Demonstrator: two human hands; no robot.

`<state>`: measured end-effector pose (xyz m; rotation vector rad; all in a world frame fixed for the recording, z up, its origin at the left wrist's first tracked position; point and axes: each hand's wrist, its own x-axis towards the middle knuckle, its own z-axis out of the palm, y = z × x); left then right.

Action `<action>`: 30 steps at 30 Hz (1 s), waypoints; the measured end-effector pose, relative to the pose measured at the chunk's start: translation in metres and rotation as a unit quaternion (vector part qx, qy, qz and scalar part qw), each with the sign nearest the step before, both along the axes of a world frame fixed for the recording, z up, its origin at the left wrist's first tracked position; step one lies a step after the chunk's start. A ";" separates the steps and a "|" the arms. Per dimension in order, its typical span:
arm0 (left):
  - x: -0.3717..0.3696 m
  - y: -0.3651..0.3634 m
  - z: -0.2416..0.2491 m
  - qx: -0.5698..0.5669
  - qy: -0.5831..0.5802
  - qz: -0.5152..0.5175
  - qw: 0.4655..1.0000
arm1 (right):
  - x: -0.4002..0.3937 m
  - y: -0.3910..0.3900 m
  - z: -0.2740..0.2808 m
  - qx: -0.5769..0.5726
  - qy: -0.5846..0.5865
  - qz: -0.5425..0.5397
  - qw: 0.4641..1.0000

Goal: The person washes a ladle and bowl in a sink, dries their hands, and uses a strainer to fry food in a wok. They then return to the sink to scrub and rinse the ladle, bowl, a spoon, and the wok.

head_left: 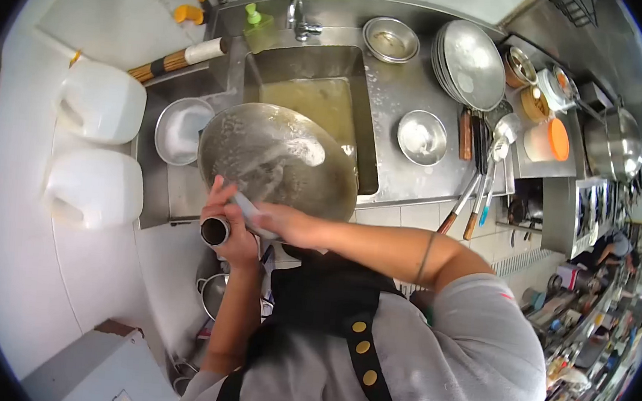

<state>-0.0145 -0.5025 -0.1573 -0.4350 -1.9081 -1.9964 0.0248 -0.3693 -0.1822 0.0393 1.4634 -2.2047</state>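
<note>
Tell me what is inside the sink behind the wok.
The sink holds murky yellowish water. The wok, gripped by the left hand, covers the basin's near part, so anything lying there is hidden.

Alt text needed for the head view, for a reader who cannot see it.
A person holds a large wet wok by its handle with the left hand over a steel sink, the right hand pressing a scrubber at its rim. Steel bowls, stacked pans and utensils lie on the counter.
</note>
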 end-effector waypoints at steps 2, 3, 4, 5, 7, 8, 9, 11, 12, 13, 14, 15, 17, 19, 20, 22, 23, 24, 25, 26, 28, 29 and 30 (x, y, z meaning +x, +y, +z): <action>-0.007 -0.002 0.004 -0.064 0.009 0.012 0.998 | 0.010 0.033 -0.010 0.163 0.052 0.118 0.978; -0.012 -0.005 0.001 -0.055 0.023 -0.003 0.998 | 0.012 0.045 -0.016 0.293 0.075 0.123 0.945; -0.015 -0.005 -0.001 -0.045 0.037 -0.019 0.998 | 0.015 0.052 -0.020 0.416 0.094 0.126 0.895; -0.018 0.004 0.003 -0.037 0.061 -0.009 0.997 | 0.017 0.052 -0.021 0.409 0.103 0.115 0.899; -0.026 0.014 0.013 -0.060 0.077 -0.008 0.995 | 0.029 0.012 0.015 0.280 0.172 0.011 0.944; -0.029 0.015 0.016 -0.074 0.102 -0.004 0.992 | 0.033 -0.003 0.028 0.151 0.242 -0.096 0.954; -0.030 0.012 0.015 -0.079 0.101 -0.004 0.992 | 0.050 0.009 0.024 0.232 0.201 0.020 0.952; -0.036 0.005 0.015 -0.046 0.110 -0.031 0.992 | 0.071 0.047 -0.031 0.112 0.142 0.046 0.982; -0.037 0.006 0.019 -0.051 0.110 -0.028 0.992 | 0.072 0.074 -0.079 0.221 0.253 0.003 0.942; -0.034 0.009 0.027 -0.044 0.110 -0.045 0.992 | 0.053 0.101 -0.055 0.290 0.058 0.045 0.954; -0.031 0.011 0.032 -0.034 0.109 -0.061 0.992 | 0.054 0.106 -0.077 0.616 0.264 0.023 0.742; -0.031 0.013 0.034 -0.048 0.115 -0.069 0.990 | 0.055 0.092 -0.091 0.560 0.248 0.011 0.790; -0.036 0.016 0.033 -0.051 0.117 -0.039 0.991 | 0.064 0.061 -0.065 0.416 0.215 0.079 0.880; -0.033 0.010 0.034 -0.062 0.114 -0.011 0.992 | 0.069 0.064 -0.041 0.380 0.213 0.131 0.891; -0.031 0.007 0.037 -0.057 0.112 -0.039 0.991 | 0.067 0.078 -0.051 0.439 0.282 0.136 0.842; -0.028 0.005 0.047 -0.047 0.125 -0.069 0.989 | 0.037 0.115 -0.074 0.568 0.239 0.102 0.781; -0.023 0.007 0.053 -0.073 0.132 -0.087 0.985 | 0.015 0.136 -0.093 0.623 0.273 0.088 0.728; -0.019 0.009 0.056 -0.099 0.139 -0.103 0.980 | -0.012 0.148 -0.107 0.628 0.279 0.079 0.723; -0.015 0.009 0.057 -0.096 0.149 -0.107 0.978 | -0.042 0.153 -0.119 0.658 0.336 0.016 0.674; -0.012 0.011 0.056 -0.104 0.151 -0.103 0.978 | -0.067 0.153 -0.123 0.683 0.386 -0.048 0.618; -0.011 0.016 0.052 -0.107 0.161 -0.108 0.975 | -0.099 0.131 -0.098 0.635 0.364 -0.142 0.667; -0.008 0.015 0.051 -0.124 0.149 -0.121 0.973 | -0.105 0.109 -0.087 0.551 0.332 -0.137 0.754; -0.005 0.013 0.050 -0.142 0.137 -0.131 0.971 | -0.105 0.084 -0.075 0.457 0.297 -0.129 0.829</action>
